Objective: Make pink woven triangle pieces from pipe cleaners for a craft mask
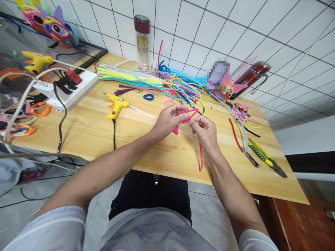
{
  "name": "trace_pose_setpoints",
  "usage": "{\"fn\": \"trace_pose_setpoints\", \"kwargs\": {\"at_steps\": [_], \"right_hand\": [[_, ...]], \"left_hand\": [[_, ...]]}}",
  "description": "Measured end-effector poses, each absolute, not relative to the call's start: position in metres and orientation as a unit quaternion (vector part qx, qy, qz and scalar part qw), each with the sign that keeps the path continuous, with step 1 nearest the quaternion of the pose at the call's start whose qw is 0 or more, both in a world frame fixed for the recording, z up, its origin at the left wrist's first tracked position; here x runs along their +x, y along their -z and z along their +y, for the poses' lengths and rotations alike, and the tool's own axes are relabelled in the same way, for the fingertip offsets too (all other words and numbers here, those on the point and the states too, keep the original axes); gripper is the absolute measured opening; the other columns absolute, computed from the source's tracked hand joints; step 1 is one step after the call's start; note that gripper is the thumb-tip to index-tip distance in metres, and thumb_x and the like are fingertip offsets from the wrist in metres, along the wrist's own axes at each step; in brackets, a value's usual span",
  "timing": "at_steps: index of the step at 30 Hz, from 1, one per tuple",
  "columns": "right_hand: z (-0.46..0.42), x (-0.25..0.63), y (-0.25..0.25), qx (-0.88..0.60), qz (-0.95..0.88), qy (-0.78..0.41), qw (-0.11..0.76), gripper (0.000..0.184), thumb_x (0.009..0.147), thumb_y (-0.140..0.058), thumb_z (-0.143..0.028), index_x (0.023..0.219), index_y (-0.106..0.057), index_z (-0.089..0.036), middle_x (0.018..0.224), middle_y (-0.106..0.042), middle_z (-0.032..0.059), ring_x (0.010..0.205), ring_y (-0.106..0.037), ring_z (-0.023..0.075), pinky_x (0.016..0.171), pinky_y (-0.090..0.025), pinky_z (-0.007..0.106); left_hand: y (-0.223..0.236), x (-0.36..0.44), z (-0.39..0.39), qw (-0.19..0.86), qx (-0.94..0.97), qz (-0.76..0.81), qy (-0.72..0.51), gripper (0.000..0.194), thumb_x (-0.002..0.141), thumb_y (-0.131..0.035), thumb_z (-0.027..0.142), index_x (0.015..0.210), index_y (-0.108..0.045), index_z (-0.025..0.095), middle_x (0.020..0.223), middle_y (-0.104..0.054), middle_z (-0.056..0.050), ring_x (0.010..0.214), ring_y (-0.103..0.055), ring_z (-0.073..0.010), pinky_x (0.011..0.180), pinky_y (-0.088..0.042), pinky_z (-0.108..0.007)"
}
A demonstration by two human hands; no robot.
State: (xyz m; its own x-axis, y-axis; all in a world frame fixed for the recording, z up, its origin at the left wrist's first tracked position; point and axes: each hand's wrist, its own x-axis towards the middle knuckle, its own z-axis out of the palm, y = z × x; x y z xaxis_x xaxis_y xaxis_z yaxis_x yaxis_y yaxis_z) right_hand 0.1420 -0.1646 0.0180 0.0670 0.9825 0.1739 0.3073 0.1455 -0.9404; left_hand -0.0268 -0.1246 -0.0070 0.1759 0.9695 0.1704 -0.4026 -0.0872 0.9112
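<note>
Over the front middle of the wooden table, my left hand (169,120) pinches a pink pipe-cleaner piece (185,116) made of tightly packed rows. Part of it hangs below the fingers. My right hand (205,130) is closed on a loose pink pipe cleaner (200,157) that joins this piece; a loop of it sticks out between the hands and its tail hangs down past the right wrist. The fingertips cover part of both. A yellow glue gun (117,106) lies left of my left hand, its white glue stick pointing toward it.
Bundled pipe cleaners (131,76) spread along the back of the wooden table (162,160). Pliers (267,157) and small snips (251,158) lie right. A power strip (75,92), second glue gun (36,62) and cables crowd the left. A glass bottle (142,45) and red flask (252,78) stand behind.
</note>
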Motion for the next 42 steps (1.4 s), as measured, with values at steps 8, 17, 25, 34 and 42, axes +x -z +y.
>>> {"fn": "trace_pose_setpoints", "kwargs": {"at_steps": [8,17,25,34,42], "right_hand": [[-0.1663,0.1406,-0.0153,-0.557,-0.585,-0.336,0.484,0.028,0.080,-0.081,-0.048,0.072,-0.070,-0.024,0.055,-0.056,-0.0048,0.052,-0.043,0.0115,0.052,-0.032,0.027],[-0.1628,0.1440,-0.0179,-0.555,-0.569,-0.366,0.483,0.021,0.081,-0.078,-0.043,0.078,-0.071,-0.024,0.061,-0.063,-0.0040,0.056,-0.054,0.0133,0.058,-0.047,0.029],[-0.1620,0.1432,-0.0185,-0.546,-0.571,-0.380,0.481,0.020,0.078,-0.077,-0.044,0.077,-0.073,-0.024,0.064,-0.065,-0.0031,0.058,-0.057,0.0137,0.062,-0.052,0.031],[-0.1629,0.1411,-0.0193,-0.551,-0.569,-0.378,0.479,0.025,0.077,-0.080,-0.047,0.074,-0.070,-0.024,0.060,-0.063,-0.0033,0.056,-0.053,0.0132,0.058,-0.046,0.029],[-0.1616,0.1419,-0.0183,-0.558,-0.562,-0.372,0.484,0.024,0.075,-0.079,-0.045,0.071,-0.067,-0.024,0.058,-0.061,-0.0040,0.053,-0.050,0.0124,0.055,-0.042,0.028]], "left_hand": [[0.0062,-0.0283,-0.1253,0.607,0.465,0.289,-0.576,0.032,0.087,-0.092,0.044,0.088,-0.074,0.017,0.073,-0.072,0.000,0.061,-0.060,-0.0096,0.059,-0.048,-0.023],[0.0054,-0.0281,-0.1233,0.628,0.435,0.315,-0.563,0.023,0.092,-0.087,0.034,0.086,-0.071,0.017,0.070,-0.073,-0.001,0.057,-0.058,-0.0087,0.057,-0.045,-0.022],[0.0041,-0.0286,-0.1235,0.636,0.430,0.331,-0.549,0.026,0.089,-0.087,0.036,0.081,-0.070,0.018,0.067,-0.071,0.000,0.056,-0.057,-0.0095,0.054,-0.044,-0.023],[0.0049,-0.0293,-0.1267,0.628,0.454,0.326,-0.541,0.027,0.083,-0.089,0.038,0.080,-0.073,0.017,0.070,-0.073,-0.002,0.057,-0.058,-0.0097,0.054,-0.045,-0.023],[0.0027,-0.0287,-0.1262,0.655,0.443,0.335,-0.513,0.028,0.088,-0.084,0.042,0.082,-0.072,0.017,0.062,-0.068,0.000,0.051,-0.055,-0.0092,0.048,-0.041,-0.020]]}}
